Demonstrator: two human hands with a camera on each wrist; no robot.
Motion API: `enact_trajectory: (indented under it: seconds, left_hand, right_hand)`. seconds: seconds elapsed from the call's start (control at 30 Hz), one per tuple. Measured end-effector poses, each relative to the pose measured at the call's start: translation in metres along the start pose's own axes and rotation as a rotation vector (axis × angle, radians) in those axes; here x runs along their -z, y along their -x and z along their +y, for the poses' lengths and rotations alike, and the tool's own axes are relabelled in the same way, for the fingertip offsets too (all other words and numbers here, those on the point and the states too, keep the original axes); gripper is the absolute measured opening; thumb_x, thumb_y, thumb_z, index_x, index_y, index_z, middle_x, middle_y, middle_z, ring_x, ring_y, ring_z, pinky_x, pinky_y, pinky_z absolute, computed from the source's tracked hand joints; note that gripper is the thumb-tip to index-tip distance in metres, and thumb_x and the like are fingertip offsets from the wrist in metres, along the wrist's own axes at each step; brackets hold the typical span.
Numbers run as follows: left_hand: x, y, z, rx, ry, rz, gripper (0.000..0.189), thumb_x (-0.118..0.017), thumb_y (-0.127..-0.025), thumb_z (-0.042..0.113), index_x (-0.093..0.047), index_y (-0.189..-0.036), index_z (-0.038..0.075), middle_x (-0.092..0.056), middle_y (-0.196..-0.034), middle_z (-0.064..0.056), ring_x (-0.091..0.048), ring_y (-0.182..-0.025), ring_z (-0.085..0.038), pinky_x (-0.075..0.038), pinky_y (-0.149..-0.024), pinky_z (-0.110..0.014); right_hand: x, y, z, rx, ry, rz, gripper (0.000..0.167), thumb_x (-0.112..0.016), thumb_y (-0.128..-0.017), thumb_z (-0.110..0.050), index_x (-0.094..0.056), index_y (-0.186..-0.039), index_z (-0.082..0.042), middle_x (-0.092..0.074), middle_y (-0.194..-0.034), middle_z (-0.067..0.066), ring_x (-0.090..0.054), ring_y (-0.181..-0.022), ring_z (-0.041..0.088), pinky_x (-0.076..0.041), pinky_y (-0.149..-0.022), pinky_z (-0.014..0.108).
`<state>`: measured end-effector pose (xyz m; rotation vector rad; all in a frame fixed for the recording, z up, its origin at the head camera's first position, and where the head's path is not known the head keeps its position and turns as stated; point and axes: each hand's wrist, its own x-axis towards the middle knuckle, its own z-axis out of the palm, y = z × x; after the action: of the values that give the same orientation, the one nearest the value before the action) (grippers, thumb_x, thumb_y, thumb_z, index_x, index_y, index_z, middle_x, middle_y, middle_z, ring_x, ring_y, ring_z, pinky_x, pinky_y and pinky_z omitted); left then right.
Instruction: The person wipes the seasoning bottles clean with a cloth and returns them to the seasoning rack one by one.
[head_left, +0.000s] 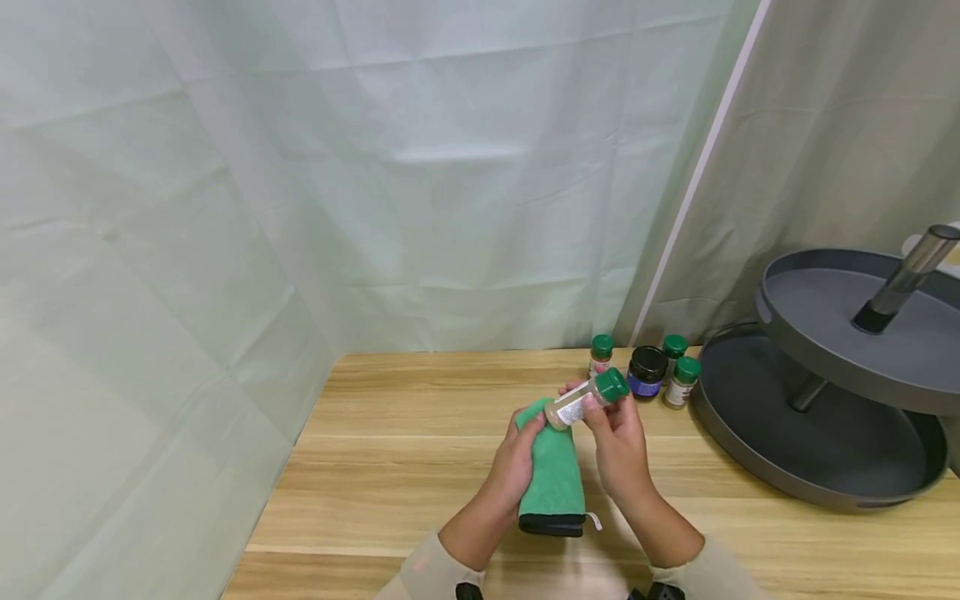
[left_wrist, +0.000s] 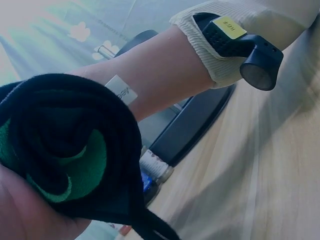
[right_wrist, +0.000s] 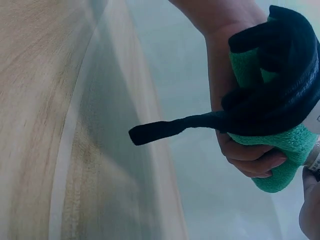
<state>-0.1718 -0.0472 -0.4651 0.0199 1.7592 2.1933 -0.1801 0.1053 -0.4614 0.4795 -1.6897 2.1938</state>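
My left hand [head_left: 513, 463] grips a green cloth [head_left: 555, 479] with a black border, folded into a thick roll. Its rolled end, black border [left_wrist: 120, 155] outermost, fills much of the left wrist view. Between thumb and fingers, my right hand [head_left: 621, 450] holds a spice jar [head_left: 573, 406] with a green cap, tilted with the cap up to the right. The jar's base touches the cloth's upper end beside my left thumb. In the right wrist view, left-hand fingers curl round the green cloth [right_wrist: 275, 175], and the jar is mostly cut off at the frame edge.
Behind my right hand stand more green-capped spice jars [head_left: 681, 383] and a black-lidded jar [head_left: 647, 372] with a blue label. A grey two-tier round tray [head_left: 780, 467] with a metal post occupies the right of the wooden table [head_left: 390, 467]. Pale curtains [head_left: 450, 183] hang behind.
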Motion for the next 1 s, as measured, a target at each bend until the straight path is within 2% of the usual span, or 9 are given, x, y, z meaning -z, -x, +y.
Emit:
enact_trajectory:
  seconds: [0.2,0.4,0.57,0.77,0.87,1.0]
  left_hand:
    - [0.0058,-0.0003,0.0046,-0.056,-0.044,0.068,0.053,-0.044,-0.102,0.059,-0.04,-0.14,0.022,-0.061,-0.109,-0.005,-0.063,-0.089,-0.015,-0.055,-0.074,-0.031]
    - [0.0078,-0.0015,0.0066,-0.119,-0.049,0.069,0.049,-0.046,-0.102,0.058,-0.041,-0.136,0.023,-0.057,-0.105,-0.003,-0.059,-0.089,-0.016,-0.053,-0.075,-0.031]
    - [0.0047,-0.0002,0.0069,-0.113,-0.07,0.051,0.046,-0.048,-0.102,0.057,-0.042,-0.131,0.022,-0.056,-0.099,-0.003,-0.06,-0.084,-0.016,-0.055,-0.07,-0.032]
    - [0.0024,-0.0005,0.0044,-0.1,-0.073,-0.012,0.043,-0.048,-0.104,0.053,-0.041,-0.129,0.018,-0.058,-0.096,-0.003,-0.063,-0.077,-0.015,-0.056,-0.065,-0.031]
    - [0.0029,-0.0018,0.0024,-0.108,-0.072,-0.026,0.042,-0.047,-0.105,0.05,-0.041,-0.129,0.017,-0.059,-0.096,-0.002,-0.063,-0.077,-0.014,-0.056,-0.065,-0.03]
    - [0.0044,-0.0026,0.0017,-0.117,-0.075,-0.003,0.039,-0.046,-0.106,0.047,-0.041,-0.129,0.016,-0.06,-0.096,-0.003,-0.063,-0.077,-0.014,-0.055,-0.065,-0.03]
  right_hand:
    - [-0.001,-0.0006,-0.0022,-0.017,0.031,-0.016,0.033,-0.048,-0.106,-0.004,-0.043,-0.138,-0.005,-0.066,-0.12,0.014,-0.068,-0.113,0.014,-0.053,-0.098,0.024]
    - [0.002,-0.0037,-0.0024,-0.022,0.03,0.03,0.032,-0.053,-0.102,0.001,-0.047,-0.134,-0.004,-0.068,-0.122,0.014,-0.067,-0.114,0.014,-0.054,-0.097,0.023]
    - [0.0031,-0.0046,-0.0023,-0.012,0.029,0.063,0.034,-0.053,-0.102,0.001,-0.044,-0.135,-0.003,-0.064,-0.127,0.019,-0.064,-0.12,0.018,-0.052,-0.101,0.024]
    - [0.0018,-0.0052,-0.0025,-0.004,0.012,0.084,0.033,-0.052,-0.104,-0.002,-0.044,-0.136,-0.004,-0.065,-0.127,0.016,-0.066,-0.121,0.019,-0.056,-0.097,0.028]
    - [0.0008,-0.0048,-0.0025,0.001,-0.017,0.066,0.031,-0.05,-0.104,-0.002,-0.044,-0.134,-0.002,-0.066,-0.126,0.014,-0.066,-0.12,0.019,-0.056,-0.095,0.029]
    - [-0.0004,-0.0033,-0.002,-0.003,-0.053,0.027,0.027,-0.046,-0.105,-0.001,-0.045,-0.132,-0.003,-0.067,-0.123,0.013,-0.067,-0.118,0.017,-0.057,-0.094,0.029]
